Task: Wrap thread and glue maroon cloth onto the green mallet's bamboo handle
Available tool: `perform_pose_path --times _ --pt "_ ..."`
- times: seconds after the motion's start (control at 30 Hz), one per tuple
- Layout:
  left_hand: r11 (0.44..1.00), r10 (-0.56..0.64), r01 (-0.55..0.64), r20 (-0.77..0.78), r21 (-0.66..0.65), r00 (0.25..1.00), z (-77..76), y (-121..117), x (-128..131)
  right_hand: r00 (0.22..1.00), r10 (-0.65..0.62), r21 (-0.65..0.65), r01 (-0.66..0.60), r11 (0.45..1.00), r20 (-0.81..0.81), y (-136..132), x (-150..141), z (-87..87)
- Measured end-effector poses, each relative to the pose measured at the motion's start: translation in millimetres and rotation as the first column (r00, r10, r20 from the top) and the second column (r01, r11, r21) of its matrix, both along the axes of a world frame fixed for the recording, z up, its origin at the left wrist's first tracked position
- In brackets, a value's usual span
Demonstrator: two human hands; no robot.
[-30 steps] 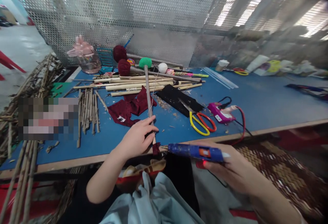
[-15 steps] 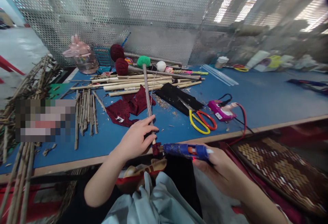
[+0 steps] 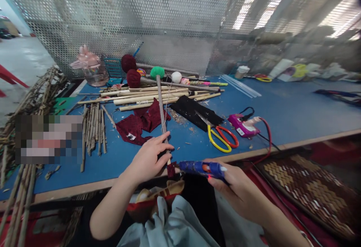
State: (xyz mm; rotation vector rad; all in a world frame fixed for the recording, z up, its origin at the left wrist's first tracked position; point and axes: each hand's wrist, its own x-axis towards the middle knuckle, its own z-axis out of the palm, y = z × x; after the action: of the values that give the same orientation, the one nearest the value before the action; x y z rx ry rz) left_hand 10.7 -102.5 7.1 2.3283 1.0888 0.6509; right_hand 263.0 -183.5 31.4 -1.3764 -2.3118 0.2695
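My left hand (image 3: 150, 156) holds a thin grey stick (image 3: 161, 105) against the table edge, thumb and fingers lying over it. The stick's far end carries a green yarn ball (image 3: 157, 72). At its near end sits a small piece of maroon cloth (image 3: 171, 170). My right hand (image 3: 234, 186) is closed round a blue hot glue gun (image 3: 197, 168), whose nozzle is at the maroon cloth. Whether glue is coming out cannot be made out. Larger maroon fabric (image 3: 132, 126) lies left of the stick, and scissors (image 3: 220, 137) with yellow and red handles lie to the right.
Beyond the hands lie pale wooden sticks (image 3: 152, 97), maroon yarn balls (image 3: 133, 78), and black cloth (image 3: 194, 111). A magenta power box (image 3: 243, 125) with a red cable stands right. Twigs (image 3: 94, 128) and a pink-lidded jug (image 3: 91, 66) are left. Perforated metal mesh (image 3: 113, 21) backs the table.
The view has tilted slightly, so the table sits a little lower in the picture. Both hands keep nearly the same place on the stick and the glue gun.
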Motion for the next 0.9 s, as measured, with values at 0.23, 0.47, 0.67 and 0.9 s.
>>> perform_pose_path --times 0.23,0.47,0.67,0.9 --pt "1.000 0.007 -0.008 -0.013 -0.014 1.000 1.7 -0.7 0.5 0.998 -0.035 -0.028 0.033 0.999 -0.057 -5.9 5.5 4.3" --pt "1.000 -0.003 0.003 -0.003 -0.009 1.000 -0.9 0.1 0.7 0.998 0.000 -0.072 -0.005 0.997 -0.067 -2.4 -5.9 -0.5" --pt "1.000 -0.003 0.003 -0.008 -0.014 1.000 -0.2 0.3 0.3 0.997 -0.035 -0.003 0.035 0.999 -0.067 -0.5 -1.8 -3.9" --pt "1.000 -0.006 0.006 0.001 0.000 1.000 -0.7 -0.5 0.5 0.993 0.041 -0.167 -0.059 0.984 -0.113 -5.6 -10.9 9.0"
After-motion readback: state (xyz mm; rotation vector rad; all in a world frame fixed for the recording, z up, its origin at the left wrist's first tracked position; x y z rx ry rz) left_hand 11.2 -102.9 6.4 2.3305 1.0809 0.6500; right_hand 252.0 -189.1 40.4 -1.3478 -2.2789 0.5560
